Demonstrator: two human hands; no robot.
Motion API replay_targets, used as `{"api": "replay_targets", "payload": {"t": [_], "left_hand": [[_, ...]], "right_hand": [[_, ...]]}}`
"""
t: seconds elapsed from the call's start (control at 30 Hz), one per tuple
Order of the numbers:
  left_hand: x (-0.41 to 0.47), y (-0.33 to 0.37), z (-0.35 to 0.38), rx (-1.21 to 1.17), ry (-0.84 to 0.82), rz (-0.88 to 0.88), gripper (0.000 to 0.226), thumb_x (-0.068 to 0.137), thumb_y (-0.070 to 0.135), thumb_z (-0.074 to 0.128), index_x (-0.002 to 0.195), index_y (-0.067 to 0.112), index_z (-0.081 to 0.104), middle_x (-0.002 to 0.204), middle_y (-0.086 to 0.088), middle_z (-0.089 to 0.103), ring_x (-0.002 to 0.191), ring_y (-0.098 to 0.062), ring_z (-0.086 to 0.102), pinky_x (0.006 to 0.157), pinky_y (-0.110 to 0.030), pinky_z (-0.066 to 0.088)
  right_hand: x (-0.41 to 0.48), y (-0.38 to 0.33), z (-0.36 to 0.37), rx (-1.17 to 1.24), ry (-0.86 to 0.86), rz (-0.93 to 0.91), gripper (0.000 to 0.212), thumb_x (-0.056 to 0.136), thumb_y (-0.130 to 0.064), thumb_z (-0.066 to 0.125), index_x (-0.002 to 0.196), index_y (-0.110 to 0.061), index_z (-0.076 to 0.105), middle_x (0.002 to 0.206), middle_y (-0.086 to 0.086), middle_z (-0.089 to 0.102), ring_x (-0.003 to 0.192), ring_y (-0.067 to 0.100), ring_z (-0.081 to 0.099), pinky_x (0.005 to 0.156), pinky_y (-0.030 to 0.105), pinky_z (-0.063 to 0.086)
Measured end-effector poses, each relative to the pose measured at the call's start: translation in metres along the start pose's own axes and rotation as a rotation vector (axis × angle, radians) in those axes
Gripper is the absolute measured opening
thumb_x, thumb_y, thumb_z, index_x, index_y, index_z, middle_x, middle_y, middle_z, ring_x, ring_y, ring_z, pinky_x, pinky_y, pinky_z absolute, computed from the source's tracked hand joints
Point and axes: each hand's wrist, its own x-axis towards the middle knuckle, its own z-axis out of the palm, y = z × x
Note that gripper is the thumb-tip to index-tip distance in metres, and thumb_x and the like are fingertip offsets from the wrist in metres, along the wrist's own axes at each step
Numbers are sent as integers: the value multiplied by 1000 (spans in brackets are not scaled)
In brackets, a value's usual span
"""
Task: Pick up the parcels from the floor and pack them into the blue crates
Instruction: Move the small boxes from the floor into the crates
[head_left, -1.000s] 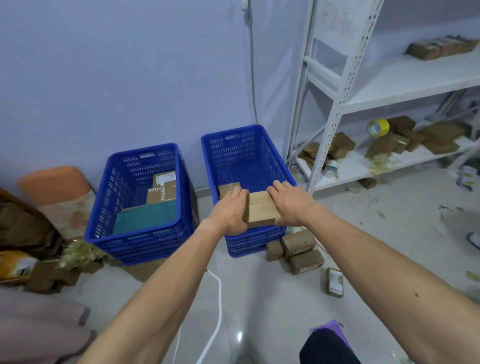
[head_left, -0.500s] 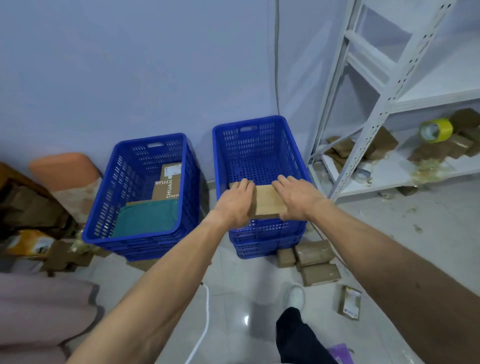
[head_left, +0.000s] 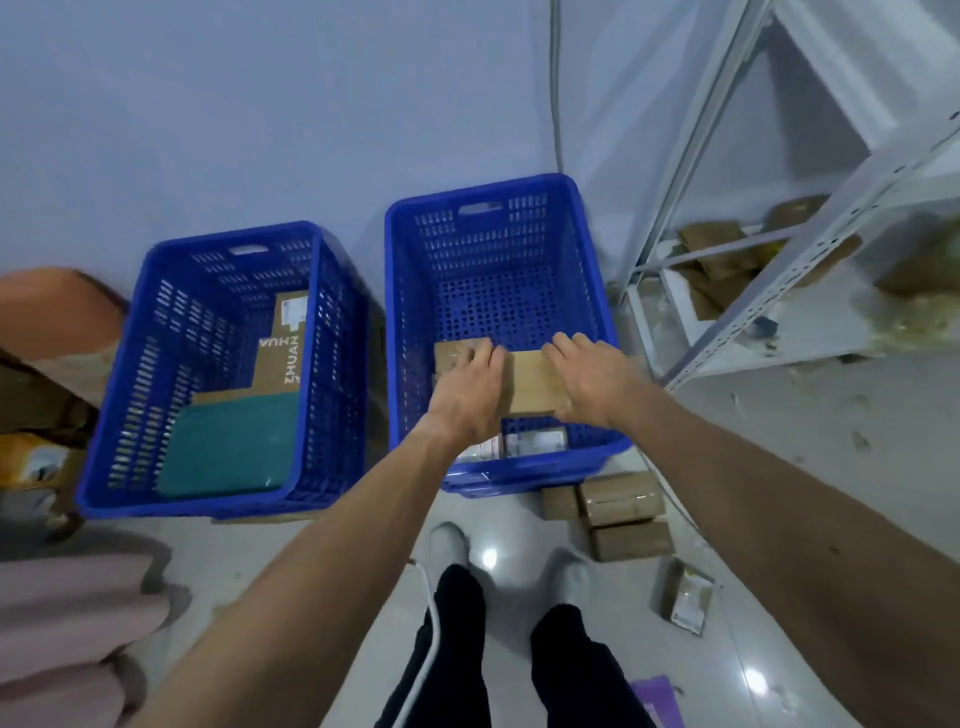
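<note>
A brown parcel (head_left: 535, 382) is gripped between the left hand (head_left: 467, 395) and right hand (head_left: 592, 384), inside the right blue crate (head_left: 498, 244).

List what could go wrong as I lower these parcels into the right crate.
1. The parcels are only squeezed between the left hand and right hand over the crate. If the grip loosens, one may fall onto the labelled parcels below.
2. The white cable lies underfoot and could trip you.
3. The floor parcels sit close to the right shoe and may get stepped on.
</note>
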Motion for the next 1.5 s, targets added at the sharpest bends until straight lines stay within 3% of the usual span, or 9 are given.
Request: {"api": "replay_targets", "payload": {"t": [0.2,0.43,0.53,0.67,0.83,0.9,1.13,1.37,1.5], "left_hand": [[71,-17,57,-54,-94,69,64,78,26,70,131,13,35,122,-8,43,107,-30,52,83,-42,46],[150,-36,154,-115,-187,150,67,77,34,76,128,13,38,123,-7,43,106,-28,52,81,-40,48],[178,-42,196,-101,-204,158,64,82,36,73,130,11,37,124,-7,43,112,-28,51,88,-40,46],[206,-43,245,-109,-242,158,75,70,39,81,126,14,36,124,-6,40,110,-26,48,85,-38,44],[230,-39,292,-59,-290,193,77,73,40,78,130,14,34,129,-8,38,115,-28,46,96,-41,42],[233,-39,308,-37,-299,215,76,74,42,77,130,13,34,128,-9,40,115,-28,47,99,-41,41],[231,-38,338,88,-358,222,65,80,35,75,129,12,40,124,-8,48,116,-28,51,116,-48,24],[236,-38,326,151,-389,265,53,90,27,60,136,10,41,132,-12,49,124,-30,48,120,-51,18],[234,-36,316,101,-363,269,61,88,35,64,139,11,39,134,-10,47,125,-29,47,118,-50,22]], "right_hand": [[57,22,53,32,-120,38,82,78,-57,71,138,-13,36,131,4,40,115,24,45,93,39,44],[132,31,143,101,-253,130,83,86,-41,69,148,-11,23,147,9,27,131,28,35,105,44,37],[163,35,180,111,-286,144,83,89,-41,66,151,-12,18,152,11,22,136,29,31,108,45,34],[193,44,227,91,-341,170,86,85,-37,70,150,-13,18,147,9,26,129,32,37,103,46,38],[216,45,276,120,-429,208,84,83,-27,74,146,-13,21,143,9,26,117,32,47,88,43,46],[220,42,292,127,-445,209,82,85,-28,72,147,-13,20,143,11,25,117,33,47,90,44,48],[225,33,314,161,-459,180,82,87,-25,69,150,-13,17,144,10,25,117,29,48,81,38,44],[223,31,313,185,-553,178,86,91,-30,66,153,-11,10,152,12,22,127,30,44,92,40,46],[215,33,302,182,-598,179,90,94,-30,62,156,-10,0,160,10,11,138,31,34,104,41,44]]}}
